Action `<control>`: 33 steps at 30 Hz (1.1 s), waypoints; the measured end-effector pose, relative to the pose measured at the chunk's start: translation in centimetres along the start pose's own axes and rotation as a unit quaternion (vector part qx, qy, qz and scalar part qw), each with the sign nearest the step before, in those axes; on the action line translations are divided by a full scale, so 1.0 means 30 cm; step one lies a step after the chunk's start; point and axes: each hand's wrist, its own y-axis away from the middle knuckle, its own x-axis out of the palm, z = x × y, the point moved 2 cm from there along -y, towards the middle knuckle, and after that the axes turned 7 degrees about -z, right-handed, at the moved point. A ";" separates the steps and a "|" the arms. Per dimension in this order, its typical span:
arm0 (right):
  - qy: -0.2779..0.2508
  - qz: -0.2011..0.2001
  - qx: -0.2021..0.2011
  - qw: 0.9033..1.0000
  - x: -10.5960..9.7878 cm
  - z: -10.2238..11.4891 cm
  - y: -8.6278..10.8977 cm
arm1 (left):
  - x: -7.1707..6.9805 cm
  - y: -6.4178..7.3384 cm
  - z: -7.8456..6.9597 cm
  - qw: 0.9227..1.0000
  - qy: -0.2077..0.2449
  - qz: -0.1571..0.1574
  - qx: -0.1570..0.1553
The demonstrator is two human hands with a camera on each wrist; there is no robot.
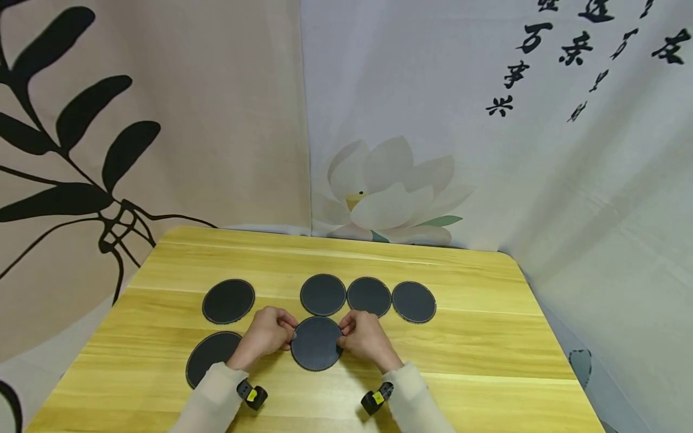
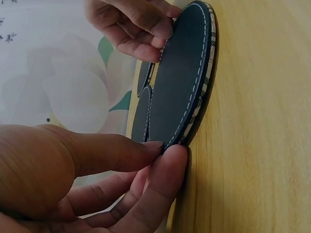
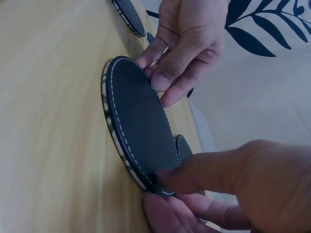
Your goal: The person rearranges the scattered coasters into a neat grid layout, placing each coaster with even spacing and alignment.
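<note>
A round black coaster [image 1: 316,344] with white stitching lies between both hands, in front of a row of three like it. At its left edge my left hand [image 1: 269,332] pinches the rim between thumb and fingers. Opposite, my right hand [image 1: 366,338] pinches the right edge. The wrist views show this coaster [image 2: 182,77] with thumbs on its dark face and a patterned band along its side. In the right wrist view, the right thumb presses near the lower rim of the coaster [image 3: 138,111].
Three black coasters, the left one [image 1: 322,294], middle one [image 1: 369,294] and right one [image 1: 414,302], form a row behind. Two more, one farther back [image 1: 228,301] and one nearer [image 1: 211,356], lie left; my left forearm partly covers the nearer. The wooden table [image 1: 487,373] meets printed curtains [image 1: 243,120].
</note>
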 end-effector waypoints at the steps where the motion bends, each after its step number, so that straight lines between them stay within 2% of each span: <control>1: 0.000 -0.001 0.000 1.000 0.000 0.001 0.000 | 0.000 0.000 0.000 1.000 -0.001 -0.001 0.001; 16: 0.012 -0.001 0.000 1.000 -0.002 0.011 0.000 | -0.004 -0.004 0.004 1.000 -0.009 -0.005 -0.002; 20: 0.002 0.009 0.011 1.000 -0.004 0.015 0.003 | -0.013 -0.006 0.003 1.000 -0.007 -0.006 0.014; 26: 0.008 0.009 0.010 1.000 -0.010 0.028 0.003 | -0.068 -0.016 0.003 0.998 -0.021 -0.024 0.046; 30: 0.001 0.010 -0.004 1.000 -0.012 0.044 0.000 | -0.123 -0.024 0.007 0.998 -0.022 -0.021 0.059; 33: -0.012 0.018 -0.012 1.000 -0.010 0.069 -0.002 | -0.167 -0.024 0.013 0.998 0.001 -0.007 0.054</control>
